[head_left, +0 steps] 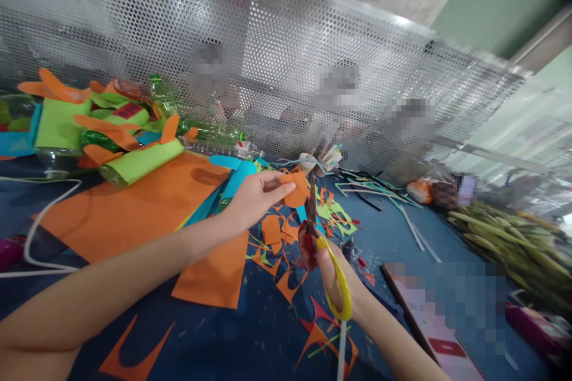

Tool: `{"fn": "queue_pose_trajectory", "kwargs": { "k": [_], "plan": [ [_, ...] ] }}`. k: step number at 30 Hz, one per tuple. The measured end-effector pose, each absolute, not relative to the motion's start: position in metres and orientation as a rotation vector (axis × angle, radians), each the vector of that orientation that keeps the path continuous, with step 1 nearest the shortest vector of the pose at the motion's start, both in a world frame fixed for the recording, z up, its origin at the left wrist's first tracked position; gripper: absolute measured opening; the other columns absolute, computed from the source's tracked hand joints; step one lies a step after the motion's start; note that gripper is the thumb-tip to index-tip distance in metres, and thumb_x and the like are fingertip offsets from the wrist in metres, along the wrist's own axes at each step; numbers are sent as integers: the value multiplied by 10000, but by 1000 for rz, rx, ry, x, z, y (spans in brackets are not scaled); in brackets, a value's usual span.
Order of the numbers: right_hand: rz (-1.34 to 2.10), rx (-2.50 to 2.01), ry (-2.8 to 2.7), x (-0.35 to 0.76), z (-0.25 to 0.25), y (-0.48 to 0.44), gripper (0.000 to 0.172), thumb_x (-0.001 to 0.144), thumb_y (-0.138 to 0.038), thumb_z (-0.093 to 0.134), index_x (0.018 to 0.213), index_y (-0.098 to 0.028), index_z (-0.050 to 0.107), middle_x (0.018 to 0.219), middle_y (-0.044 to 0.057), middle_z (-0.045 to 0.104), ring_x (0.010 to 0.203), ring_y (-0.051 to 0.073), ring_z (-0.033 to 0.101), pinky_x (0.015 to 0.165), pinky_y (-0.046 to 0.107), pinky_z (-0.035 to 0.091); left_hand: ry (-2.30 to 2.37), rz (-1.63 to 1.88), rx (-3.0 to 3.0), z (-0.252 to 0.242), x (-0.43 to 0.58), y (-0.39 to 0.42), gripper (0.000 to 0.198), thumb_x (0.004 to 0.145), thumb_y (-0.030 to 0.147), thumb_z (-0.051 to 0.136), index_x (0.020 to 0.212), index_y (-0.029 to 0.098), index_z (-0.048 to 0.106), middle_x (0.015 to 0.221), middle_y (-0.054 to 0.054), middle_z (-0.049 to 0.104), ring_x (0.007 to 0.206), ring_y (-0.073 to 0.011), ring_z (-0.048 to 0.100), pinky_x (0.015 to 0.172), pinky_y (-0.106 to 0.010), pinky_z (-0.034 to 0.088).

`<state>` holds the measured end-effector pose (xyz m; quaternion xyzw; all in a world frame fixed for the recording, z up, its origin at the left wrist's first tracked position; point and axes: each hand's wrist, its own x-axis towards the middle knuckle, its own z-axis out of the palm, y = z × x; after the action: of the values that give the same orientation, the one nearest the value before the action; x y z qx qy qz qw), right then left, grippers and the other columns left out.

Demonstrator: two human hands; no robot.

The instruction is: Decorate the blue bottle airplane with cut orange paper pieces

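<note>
My left hand pinches a small rounded piece of orange paper above the blue table. My right hand grips yellow-handled scissors, blades pointing up toward the lower edge of that piece. Orange and green paper scraps lie scattered beneath both hands. A large orange sheet lies to the left, under my left forearm.
Plastic bottles wrapped in green paper with orange fins pile up at the back left. A white cable loops at the left. A perforated metal screen backs the table. Green stalks lie at the right.
</note>
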<state>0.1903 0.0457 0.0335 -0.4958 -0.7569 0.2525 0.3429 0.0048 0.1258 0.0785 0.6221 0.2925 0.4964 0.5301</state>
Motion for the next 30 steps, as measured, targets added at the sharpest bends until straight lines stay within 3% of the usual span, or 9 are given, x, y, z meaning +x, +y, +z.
{"fn": "queue_pose_trajectory", "kwargs": {
  "k": [6,15,30],
  "plan": [
    [796,-1228,-1928,189,37,45,380,889,-581,280,877,-231,429,714,20,485,570,161,483,576,313,489,705,1215,1547,72,9,125,193,792,348,609,878,176,618,762,3,648,668,-110,582,616,-237,449],
    [747,-1237,-1937,190,34,45,360,894,-561,282,850,-231,416,705,20,473,592,166,436,592,323,467,666,1204,1553,70,10,122,190,798,344,600,891,180,619,842,-15,664,827,-158,618,762,-291,492],
    [714,-1204,-1945,193,29,47,357,892,-554,294,861,-220,417,687,-2,451,560,140,421,569,306,465,692,1220,1571,69,10,123,207,797,369,598,867,176,621,796,-15,658,816,-173,626,764,-319,502]
  ]
}}
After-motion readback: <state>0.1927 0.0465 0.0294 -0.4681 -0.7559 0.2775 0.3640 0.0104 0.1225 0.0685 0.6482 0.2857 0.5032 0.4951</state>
